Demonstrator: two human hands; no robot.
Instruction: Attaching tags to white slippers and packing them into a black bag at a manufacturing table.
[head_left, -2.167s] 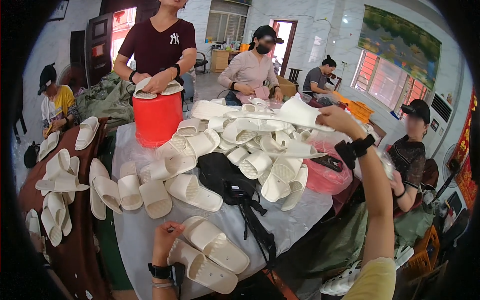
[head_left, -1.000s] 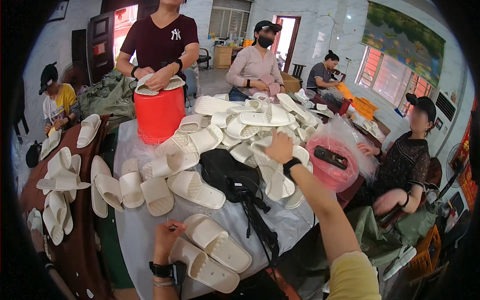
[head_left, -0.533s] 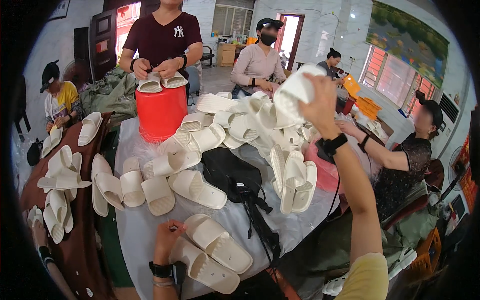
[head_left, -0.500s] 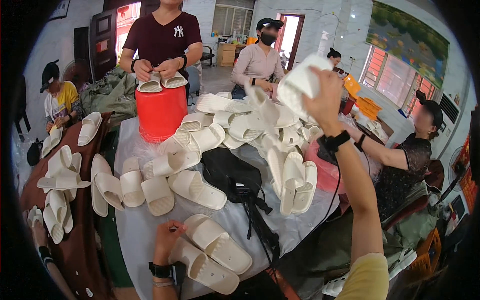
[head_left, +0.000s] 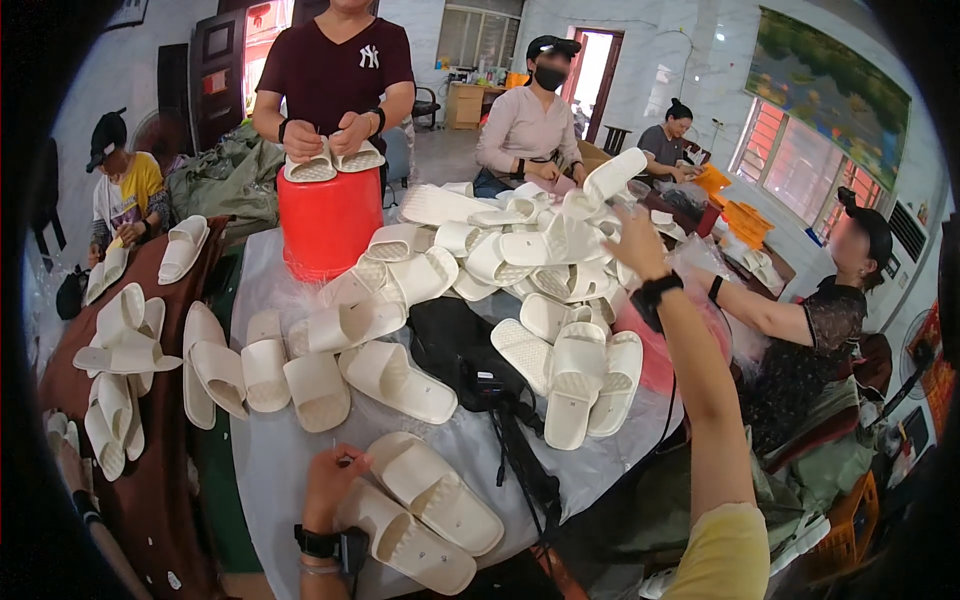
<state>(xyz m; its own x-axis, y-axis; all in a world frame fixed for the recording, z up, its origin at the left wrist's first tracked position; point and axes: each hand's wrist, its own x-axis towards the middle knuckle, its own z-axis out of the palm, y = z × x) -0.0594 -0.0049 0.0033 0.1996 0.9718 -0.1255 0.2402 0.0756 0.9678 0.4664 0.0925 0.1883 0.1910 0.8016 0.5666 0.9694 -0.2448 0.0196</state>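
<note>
My right hand (head_left: 637,246) reaches to the right side of a heaped pile of white slippers (head_left: 490,248), its fingers stretched out and holding nothing visible. Just beyond it, a white slipper (head_left: 614,176) lies tilted on top of the heap. My left hand (head_left: 335,482) is low at the front, beside a pair of white slippers (head_left: 440,500) on the covered table. Its thumb and fingers are curled together near the straps; anything between them is too small to make out. More slippers (head_left: 578,385) lie in front of the pile.
A red bucket (head_left: 330,228) stands upside down at the back, where a person's hands hold two slippers on it. A black bag (head_left: 462,350) with straps lies mid-table. Slippers line the brown-covered surface (head_left: 75,420) at left. Other people sit around the room.
My right hand has lowered from above the pile and let go of the white slipper it held up. Slippers at the pile's front right have shifted. My left hand has hardly moved.
</note>
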